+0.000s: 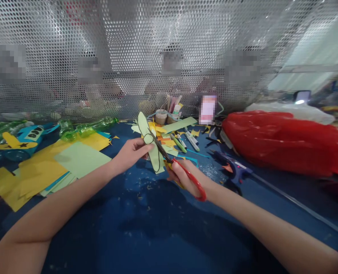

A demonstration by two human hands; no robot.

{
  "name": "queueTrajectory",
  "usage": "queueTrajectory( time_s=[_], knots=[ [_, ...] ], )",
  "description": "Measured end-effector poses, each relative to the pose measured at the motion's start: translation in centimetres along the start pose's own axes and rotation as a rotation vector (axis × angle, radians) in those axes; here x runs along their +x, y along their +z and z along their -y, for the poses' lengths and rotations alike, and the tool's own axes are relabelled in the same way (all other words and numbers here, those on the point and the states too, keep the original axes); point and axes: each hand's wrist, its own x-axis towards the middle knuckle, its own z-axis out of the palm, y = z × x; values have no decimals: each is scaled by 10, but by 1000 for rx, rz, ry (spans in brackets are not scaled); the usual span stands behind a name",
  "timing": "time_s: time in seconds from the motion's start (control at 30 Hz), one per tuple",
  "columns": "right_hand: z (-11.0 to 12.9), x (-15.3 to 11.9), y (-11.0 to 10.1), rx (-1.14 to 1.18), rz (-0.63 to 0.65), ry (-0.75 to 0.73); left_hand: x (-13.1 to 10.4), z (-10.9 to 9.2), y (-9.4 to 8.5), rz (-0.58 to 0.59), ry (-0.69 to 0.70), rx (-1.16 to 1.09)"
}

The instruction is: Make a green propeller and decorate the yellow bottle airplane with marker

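Observation:
My left hand [133,152] pinches a light green paper propeller shape [155,158] near its round centre, which is outlined in dark marker. Scissors [190,176] with red and yellow handles are in my right hand [183,173], their dark blades lying against the paper just right of the centre circle. The paper is held up above the blue table, one blade-shaped arm pointing up and the other down. A strip of green paper still borders the lower arm on its right side.
Yellow and green sheets [80,158], green bottles [94,127] and a blue-and-yellow craft plane [29,139] lie left. Markers [192,140] and paper scraps lie behind my hands. A glue gun [236,165], its cable and a red plastic bag [280,142] are right. Perforated metal [140,38] stands behind.

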Motion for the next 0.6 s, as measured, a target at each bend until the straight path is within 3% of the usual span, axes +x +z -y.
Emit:
queueTrajectory(
  time_s=[0.47,0.6],
  knots=[
    [7,-1,0,4,50,71,-1,-5,-1,-27,37,62],
    [3,-1,-1,-56,56,11,0,-4,-1,-32,41,58]
  ],
)
